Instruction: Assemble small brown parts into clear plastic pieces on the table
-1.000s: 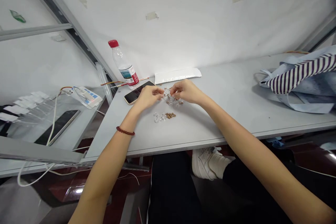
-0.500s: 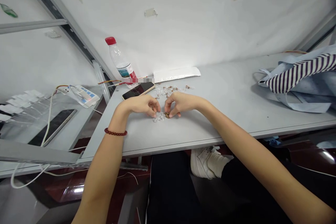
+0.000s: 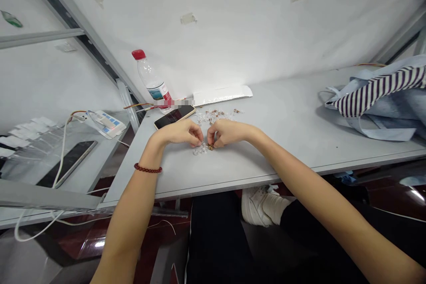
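My left hand is at the left side of a small pile of clear, bead-like pieces on the grey table. Its thumb and fingers are pinched together, and anything between the tips is too small to make out. My right hand bends down from the other side, its thumb and fingertips closed at a few small brown beads. Behind both hands lies a looser scatter of brown and clear pieces. A dark red beaded bracelet circles my left wrist.
A phone lies behind my left hand, near a red-capped water bottle and a long white packet. At the right stands a blue bag with a striped strap. A power strip and another phone are on the left.
Both hands stay by the small pile, with slight finger movement. The right fingertips have shifted a little at the brown beads. The whole view has moved slightly.
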A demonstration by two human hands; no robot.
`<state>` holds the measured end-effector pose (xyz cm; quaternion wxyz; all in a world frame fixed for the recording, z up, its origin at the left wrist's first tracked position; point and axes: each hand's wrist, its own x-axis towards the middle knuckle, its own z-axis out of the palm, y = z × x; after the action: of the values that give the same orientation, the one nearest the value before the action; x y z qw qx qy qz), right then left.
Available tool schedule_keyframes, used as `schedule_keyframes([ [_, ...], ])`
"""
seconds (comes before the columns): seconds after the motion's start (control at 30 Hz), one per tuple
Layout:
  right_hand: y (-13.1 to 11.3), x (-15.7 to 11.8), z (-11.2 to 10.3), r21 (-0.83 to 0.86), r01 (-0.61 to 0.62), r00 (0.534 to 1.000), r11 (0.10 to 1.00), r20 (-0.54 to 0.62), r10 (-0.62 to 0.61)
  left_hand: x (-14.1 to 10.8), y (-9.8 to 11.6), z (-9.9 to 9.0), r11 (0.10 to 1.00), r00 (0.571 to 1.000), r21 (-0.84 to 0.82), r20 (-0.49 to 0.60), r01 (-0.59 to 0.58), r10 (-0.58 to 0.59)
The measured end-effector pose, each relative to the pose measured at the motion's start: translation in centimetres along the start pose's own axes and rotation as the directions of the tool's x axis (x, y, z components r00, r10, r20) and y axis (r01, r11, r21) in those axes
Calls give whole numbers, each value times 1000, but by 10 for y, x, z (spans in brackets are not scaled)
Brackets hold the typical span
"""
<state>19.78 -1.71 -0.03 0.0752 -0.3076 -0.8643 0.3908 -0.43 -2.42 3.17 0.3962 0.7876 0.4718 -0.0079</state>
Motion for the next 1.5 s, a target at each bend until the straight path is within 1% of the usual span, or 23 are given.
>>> schedule_keyframes([
  [0.13, 1, 2, 3, -53, 39, 999, 998, -20, -40, 0, 1, -1, 999, 999, -38, 24, -26, 27],
  [0.23, 4, 3, 4, -64, 51, 998, 997, -43, -54, 1, 0, -1, 999, 1000, -44, 16, -19, 19],
  [0.33, 5, 3, 3, -59, 51, 994, 997, -92, -56, 1, -1, 0, 997, 1000, -68, 0, -28, 29],
  [0.47, 3, 1, -1, 34, 79, 981, 996, -179, -72, 1, -1, 0, 992, 998, -114, -30, -49, 46],
  [0.63, 1, -1, -4, 127, 177, 941, 976, -312, -131, 0, 4, 2, 988, 995, -139, -83, -71, 60],
  [0.73, -1, -2, -4, 191, 210, 928, 959, -346, -134, -1, 7, 3, 980, 989, -179, -130, -86, 63],
  [0.83, -2, -1, -4, 241, 205, 921, 949, -375, -104, -2, 9, 4, 976, 987, -199, -147, -88, 60],
  [0.9, -1, -1, -4, 286, 208, 919, 935, -386, -86, -2, 10, 4, 973, 987, -213, -149, -90, 59],
  [1.07, 4, 2, -5, 441, 271, 920, 856, -381, -95, -2, 10, 5, 963, 979, -243, -193, -116, 69],
  [1.23, 6, 3, -6, 515, 259, 923, 817, -382, -52, -2, 10, 4, 953, 975, -260, -197, -155, 105],
  [1.37, 5, 2, -6, 579, 274, 928, 768, -369, -52, -2, 11, 4, 932, 971, -306, -196, -194, 138],
  [1.5, 5, -1, -8, 632, 256, 933, 732, -358, -18, -3, 12, 4, 919, 967, -333, -209, -210, 145],
])
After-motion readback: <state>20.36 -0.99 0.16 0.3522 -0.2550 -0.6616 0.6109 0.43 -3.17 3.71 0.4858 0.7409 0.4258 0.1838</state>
